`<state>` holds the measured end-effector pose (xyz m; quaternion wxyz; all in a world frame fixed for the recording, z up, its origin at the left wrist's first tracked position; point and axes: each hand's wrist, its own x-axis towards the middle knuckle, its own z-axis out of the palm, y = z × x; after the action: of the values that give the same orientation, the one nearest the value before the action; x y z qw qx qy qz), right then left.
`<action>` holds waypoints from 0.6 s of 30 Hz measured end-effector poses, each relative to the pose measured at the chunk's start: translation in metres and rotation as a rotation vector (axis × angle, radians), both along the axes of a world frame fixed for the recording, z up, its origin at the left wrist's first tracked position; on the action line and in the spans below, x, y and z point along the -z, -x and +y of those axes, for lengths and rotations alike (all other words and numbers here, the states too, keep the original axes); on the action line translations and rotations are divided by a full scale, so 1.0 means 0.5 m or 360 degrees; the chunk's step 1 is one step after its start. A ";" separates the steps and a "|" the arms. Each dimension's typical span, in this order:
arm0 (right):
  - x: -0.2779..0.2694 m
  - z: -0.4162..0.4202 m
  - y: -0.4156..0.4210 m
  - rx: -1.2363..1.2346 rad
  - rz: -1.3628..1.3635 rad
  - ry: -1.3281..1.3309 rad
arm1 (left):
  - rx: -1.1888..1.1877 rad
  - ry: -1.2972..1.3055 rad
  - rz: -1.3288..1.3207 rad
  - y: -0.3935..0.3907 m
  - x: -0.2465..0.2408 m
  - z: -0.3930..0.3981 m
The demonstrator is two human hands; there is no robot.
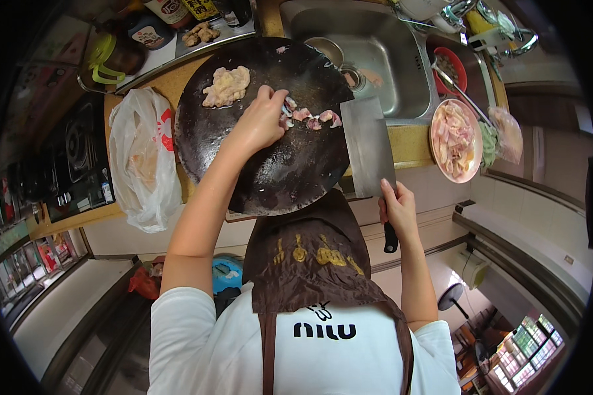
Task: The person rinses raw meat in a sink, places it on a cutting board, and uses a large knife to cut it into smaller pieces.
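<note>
On the round dark chopping board (281,168), my left hand (268,118) touches small pieces of raw meat, its fingertips bent down over them; whether it grips one is hidden. More raw meat pieces (314,122) lie in a row just to its right. A pale lump of raw poultry (226,86) rests on the board's upper left. Beyond the board's right edge, my right hand (398,210) holds a Chinese cleaver (368,148) by its black handle, with the broad blade pointing away from me. At the right, a pink oval plate (478,140) bears a pile of raw poultry pieces.
A white plastic bag (146,197) lies left of the board, near a black gas hob (76,168). Behind are a steel sink (405,74), a red bowl (460,61), ginger (201,34) and several sauce bottles (150,32). A clear bag (506,136) sits beside the plate.
</note>
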<state>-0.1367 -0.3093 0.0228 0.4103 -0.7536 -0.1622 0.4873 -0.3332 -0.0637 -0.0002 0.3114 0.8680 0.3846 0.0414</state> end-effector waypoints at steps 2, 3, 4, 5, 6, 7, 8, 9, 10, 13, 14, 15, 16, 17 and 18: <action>0.009 0.006 0.025 0.0000 0.0021 -0.0032 | 0.0028 -0.0008 -0.0003 -0.006 -0.001 -0.005; 0.012 0.013 0.039 0.0002 0.0023 -0.0047 | 0.0006 0.0005 -0.0047 -0.009 0.001 -0.007; 0.001 0.033 0.057 -0.0001 0.0081 -0.0034 | -0.0026 0.0015 -0.0088 -0.010 0.004 -0.009; 0.019 0.039 0.067 -0.0060 0.0148 -0.0071 | -0.0061 0.0025 -0.0131 -0.011 0.008 -0.012; 0.028 0.052 0.078 -0.0121 0.0152 -0.0088 | -0.0107 0.0049 -0.0181 -0.012 0.011 -0.014; 0.035 0.064 0.089 -0.0184 0.0155 -0.0105 | -0.0154 0.0073 -0.0232 -0.013 0.015 -0.017; 0.041 0.074 0.097 -0.0195 0.0206 -0.0114 | -0.0202 0.0098 -0.0284 -0.015 0.019 -0.020; 0.047 0.086 0.104 -0.0209 0.0261 -0.0128 | -0.0252 0.0087 -0.0312 -0.014 0.021 -0.022; 0.051 0.095 0.110 -0.0223 0.0317 -0.0142 | -0.0302 0.0076 -0.0341 -0.013 0.023 -0.024; 0.056 0.106 0.117 -0.0234 0.0435 -0.0137 | -0.0392 0.0056 -0.0401 -0.008 0.040 -0.026; 0.053 0.106 0.115 -0.0236 0.0470 -0.0151 | -0.0407 0.0040 -0.0417 -0.007 0.045 -0.028; 0.047 0.103 0.109 -0.0229 0.0476 -0.0169 | -0.0415 0.0025 -0.0436 -0.015 0.034 -0.031; 0.041 0.099 0.102 -0.0216 0.0482 -0.0188 | -0.0422 0.0038 -0.0421 -0.025 0.023 -0.034; 0.036 0.094 0.095 -0.0194 0.0487 -0.0209 | -0.0422 0.0053 -0.0406 -0.036 0.008 -0.037; 0.030 0.092 0.087 -0.0183 0.0525 -0.0235 | -0.0439 0.0141 -0.0515 -0.047 -0.010 -0.042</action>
<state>-0.1801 -0.2633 0.0076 0.4570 -0.6208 -0.1710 0.6136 -0.3096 -0.0844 0.0049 0.3984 0.7746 0.4461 0.2055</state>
